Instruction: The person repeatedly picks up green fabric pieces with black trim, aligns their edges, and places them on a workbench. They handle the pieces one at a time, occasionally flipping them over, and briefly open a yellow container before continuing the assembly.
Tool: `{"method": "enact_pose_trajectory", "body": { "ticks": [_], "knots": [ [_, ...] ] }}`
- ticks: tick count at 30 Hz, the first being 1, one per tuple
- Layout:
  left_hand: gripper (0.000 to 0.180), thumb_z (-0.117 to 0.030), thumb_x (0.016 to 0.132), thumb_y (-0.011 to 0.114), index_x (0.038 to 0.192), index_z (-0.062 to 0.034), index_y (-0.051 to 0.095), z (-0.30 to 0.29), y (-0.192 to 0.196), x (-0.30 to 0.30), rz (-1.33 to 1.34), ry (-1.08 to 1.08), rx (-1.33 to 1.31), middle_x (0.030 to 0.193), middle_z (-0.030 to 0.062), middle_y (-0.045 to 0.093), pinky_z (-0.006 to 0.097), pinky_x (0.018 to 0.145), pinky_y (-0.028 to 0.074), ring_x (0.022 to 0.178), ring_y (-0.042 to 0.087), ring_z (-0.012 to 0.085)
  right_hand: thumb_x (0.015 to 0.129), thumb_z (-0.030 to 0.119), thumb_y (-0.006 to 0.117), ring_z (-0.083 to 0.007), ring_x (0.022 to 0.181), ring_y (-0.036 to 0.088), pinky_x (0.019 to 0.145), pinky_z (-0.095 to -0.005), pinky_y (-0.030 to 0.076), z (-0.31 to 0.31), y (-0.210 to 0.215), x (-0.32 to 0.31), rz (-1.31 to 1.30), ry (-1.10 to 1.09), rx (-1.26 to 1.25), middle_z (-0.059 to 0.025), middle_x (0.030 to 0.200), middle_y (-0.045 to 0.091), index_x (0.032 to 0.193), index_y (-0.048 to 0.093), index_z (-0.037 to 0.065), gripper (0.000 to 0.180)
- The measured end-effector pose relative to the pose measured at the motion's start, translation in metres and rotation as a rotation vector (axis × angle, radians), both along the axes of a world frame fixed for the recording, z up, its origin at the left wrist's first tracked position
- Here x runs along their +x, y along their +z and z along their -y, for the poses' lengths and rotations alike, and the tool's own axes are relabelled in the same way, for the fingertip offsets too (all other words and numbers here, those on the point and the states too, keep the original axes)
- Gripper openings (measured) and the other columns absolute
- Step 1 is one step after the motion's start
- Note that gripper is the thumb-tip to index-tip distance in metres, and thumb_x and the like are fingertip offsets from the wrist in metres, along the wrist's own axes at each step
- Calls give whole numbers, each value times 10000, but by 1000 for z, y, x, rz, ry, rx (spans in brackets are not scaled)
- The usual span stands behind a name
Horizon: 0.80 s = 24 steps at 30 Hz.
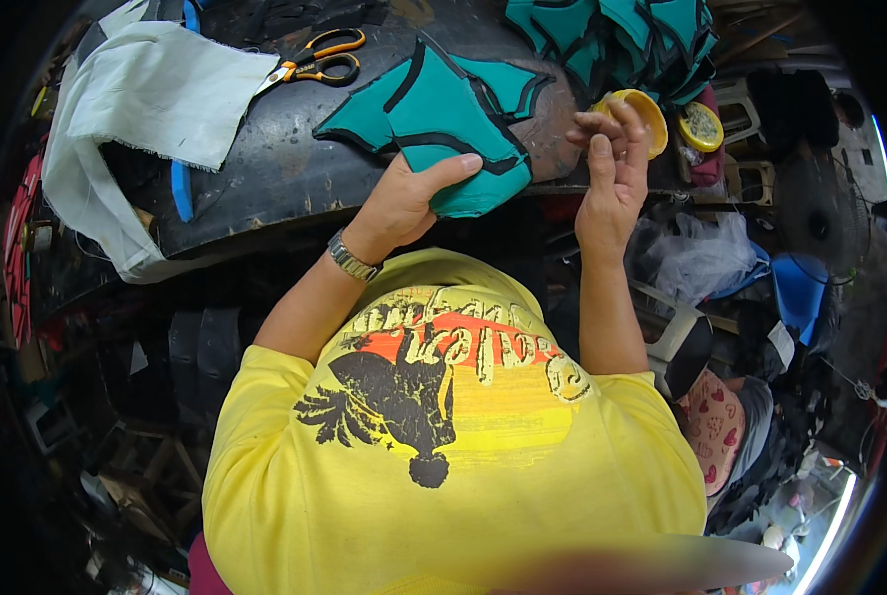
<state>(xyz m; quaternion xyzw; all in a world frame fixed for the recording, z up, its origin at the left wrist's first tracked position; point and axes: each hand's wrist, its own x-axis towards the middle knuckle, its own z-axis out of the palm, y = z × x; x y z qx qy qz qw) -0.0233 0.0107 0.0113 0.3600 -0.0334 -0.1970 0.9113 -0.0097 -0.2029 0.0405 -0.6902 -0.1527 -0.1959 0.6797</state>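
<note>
My left hand (416,193), with a metal watch on the wrist, grips a teal panel with black edges (442,104), cut like a shoe upper. Its thumb presses on top and its fingers are hidden underneath. More teal panels lie beneath and behind it, one of them a smaller piece (503,84). My right hand (612,183) is raised at the table's edge, fingers loosely bent and apart from the thumb, with nothing visible in them. Just behind those fingers is a yellow tub (652,117), tilted; whether they touch it I cannot tell.
Orange-and-black scissors (324,61) lie beside a white cloth (166,89) that hangs over the front edge of the dark table (265,188). A heap of teal pieces (632,40) is at the back right. Right of the tub sits a round yellow dish (701,127).
</note>
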Motion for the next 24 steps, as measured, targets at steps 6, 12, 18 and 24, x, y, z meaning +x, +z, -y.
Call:
{"method": "enact_pose_trajectory", "body": {
  "ticks": [6,12,18,24],
  "knots": [
    [269,-56,926,685,1186,-20,627,0,0,0,-8,-13,-38,1136,71,697,310,858,575,1017,684,165,974,103,608,-213,1151,553,1008,-326,414,7,-10,-13,-8,-48,-375,-93,1193,585,1109,663,29,164],
    [294,-52,931,673,1219,-20,619,1,-4,-1,-2,-12,-22,1155,76,694,312,889,567,1040,679,170,968,177,630,-237,1193,548,1024,-345,415,-1,-14,-17,-28,33,-369,-124,1247,575,1183,687,26,269],
    [325,-68,930,687,1243,-22,616,0,-6,-4,21,12,50,1172,75,693,310,903,556,1059,673,169,965,111,639,-164,1112,583,981,-293,439,-15,-11,-16,-337,231,105,-94,1173,618,1346,543,18,404],
    [337,-97,937,698,1254,-23,612,3,-5,-5,115,26,199,1178,56,681,286,901,537,1058,647,136,901,-27,668,-98,955,629,878,-215,474,-21,-3,-14,-569,391,434,-64,1025,664,1407,461,30,550]
  ]
}}
